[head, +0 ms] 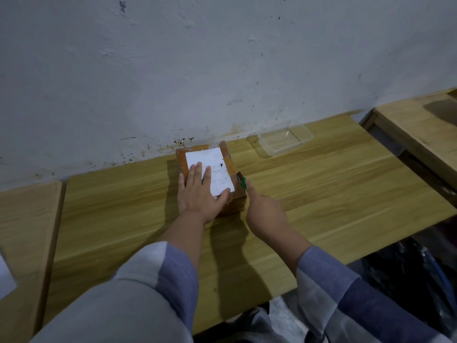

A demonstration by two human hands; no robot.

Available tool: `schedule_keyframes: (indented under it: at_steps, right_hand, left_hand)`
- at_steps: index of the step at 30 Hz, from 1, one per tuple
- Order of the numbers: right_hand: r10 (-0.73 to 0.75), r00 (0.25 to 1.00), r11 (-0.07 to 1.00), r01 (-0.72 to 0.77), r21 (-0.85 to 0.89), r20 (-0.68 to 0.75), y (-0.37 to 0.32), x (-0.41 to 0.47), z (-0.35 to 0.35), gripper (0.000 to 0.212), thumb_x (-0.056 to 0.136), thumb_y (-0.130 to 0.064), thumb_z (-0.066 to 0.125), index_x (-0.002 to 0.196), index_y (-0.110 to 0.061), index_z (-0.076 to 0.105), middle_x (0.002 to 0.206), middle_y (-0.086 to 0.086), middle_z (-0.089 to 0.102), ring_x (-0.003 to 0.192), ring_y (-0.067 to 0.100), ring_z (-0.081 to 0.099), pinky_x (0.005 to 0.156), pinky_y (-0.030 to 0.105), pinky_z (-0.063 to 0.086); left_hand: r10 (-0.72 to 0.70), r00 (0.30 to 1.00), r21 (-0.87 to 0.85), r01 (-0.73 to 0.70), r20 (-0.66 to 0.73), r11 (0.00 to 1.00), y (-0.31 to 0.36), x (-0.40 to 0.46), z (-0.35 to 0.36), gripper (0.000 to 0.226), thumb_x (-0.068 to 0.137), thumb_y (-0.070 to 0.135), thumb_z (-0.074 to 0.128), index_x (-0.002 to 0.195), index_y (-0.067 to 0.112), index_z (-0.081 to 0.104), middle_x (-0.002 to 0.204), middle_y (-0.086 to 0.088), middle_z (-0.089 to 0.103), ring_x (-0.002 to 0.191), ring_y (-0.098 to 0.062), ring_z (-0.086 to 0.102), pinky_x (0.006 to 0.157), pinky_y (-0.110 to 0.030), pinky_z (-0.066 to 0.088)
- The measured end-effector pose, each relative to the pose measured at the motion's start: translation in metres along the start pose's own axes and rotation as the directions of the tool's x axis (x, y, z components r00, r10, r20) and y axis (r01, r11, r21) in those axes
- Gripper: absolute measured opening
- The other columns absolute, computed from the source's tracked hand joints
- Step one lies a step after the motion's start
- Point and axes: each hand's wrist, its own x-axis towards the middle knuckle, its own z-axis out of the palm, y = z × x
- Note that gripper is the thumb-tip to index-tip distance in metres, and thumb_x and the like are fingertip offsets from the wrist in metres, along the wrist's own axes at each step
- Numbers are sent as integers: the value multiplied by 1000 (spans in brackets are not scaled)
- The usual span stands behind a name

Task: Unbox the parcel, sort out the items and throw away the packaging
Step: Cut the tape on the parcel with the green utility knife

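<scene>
At the far left of the frame a second wooden surface butts up against the main table, with a thin gap between the two, and a pale object at the very left edge is cut off too much to name. Moving in, a grey and blue sleeve rises from the bottom left, and the left hand at the end of it lies flat on top of the parcel, fingers straight and spread, palm pressing down on the near part of the white shipping label. The parcel is a small brown cardboard box wrapped in glossy tape, sitting in the middle of the frame on the table, its far end close to the stained, scuffed white wall. Just to the right of the box, the right hand is curled around something with a green tip, and that tip touches the box's right edge near its top; how much of the tool there is and what kind it is I cannot tell, since the hand hides nearly all of it. Further right and back toward the wall, well apart from the parcel, a clear plastic container stands on the table. At the upper right another wooden table stands apart, and below it in the lower right dark bags lie under the table edge.
</scene>
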Motion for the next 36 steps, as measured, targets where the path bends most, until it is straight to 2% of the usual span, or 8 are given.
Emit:
schedule_keyframes:
  at_steps: [6,10,12,16,19,22,27,36]
  right_hand:
    - [-8,1000,1000,8,1,10,8,-6,4,71,91,-8,38,150,-30,5,108,15,63,97,31,61,70,34,41]
    - [48,994,960,-19,279,-97,17,-5,0,57,95,-18,37,146,-36,20,103,14,66,84,30,62,65,33,46]
    - [74,993,886,-24,463,-91,21,2,4,55,95,-19,37,145,-38,23,102,8,63,80,29,62,67,41,54]
    - [48,996,769,15,639,-81,21,16,14,55,98,-17,38,147,-35,21,119,10,61,80,25,61,76,45,55]
    - [84,991,731,8,683,-101,15,24,17,61,96,-19,45,148,-36,16,131,8,56,82,28,63,77,47,56]
    - [143,984,751,-40,659,-103,12,32,16,69,94,-17,50,148,-39,13,136,9,53,95,35,65,79,49,57]
    - [118,993,691,-76,718,-8,20,40,8,65,97,-13,44,147,-41,15,133,13,51,77,28,59,46,30,48]
    - [74,997,613,-74,786,36,61,-7,17,59,99,-11,35,148,-39,16,93,7,60,59,17,50,46,26,44]
  left_hand:
    - [4,1000,3,-4,7,1000,-1,0,0,85,86,73,13,152,21,2,161,-4,-6,147,-19,-11,119,-46,-7]
    - [-22,1000,-36,23,13,999,5,-2,-1,84,86,72,14,152,21,3,161,-4,-6,147,-20,-12,117,-46,-10]
    - [-46,999,-65,48,27,997,11,-4,-2,83,88,71,14,152,20,1,161,-4,-9,147,-19,-14,116,-46,-12]
    - [-58,995,-131,68,78,989,19,-10,-6,81,90,68,14,152,20,-2,160,-2,-13,146,-17,-18,117,-46,-13]
    - [3,993,-174,18,119,985,13,-12,-13,84,87,73,16,152,23,3,160,-1,-12,146,-16,-17,117,-45,-13]
    - [181,972,-115,-164,148,980,-5,-14,-19,97,77,82,25,152,24,3,160,1,-10,146,-14,-13,117,-42,-10]
    - [286,953,-43,-283,102,958,-20,-20,-17,95,82,73,41,152,22,2,161,-2,-7,147,-16,-9,117,-38,-7]
    - [127,988,-10,-127,83,992,21,-20,-7,88,87,69,32,152,18,2,161,-5,-6,147,-19,-9,118,-41,-5]
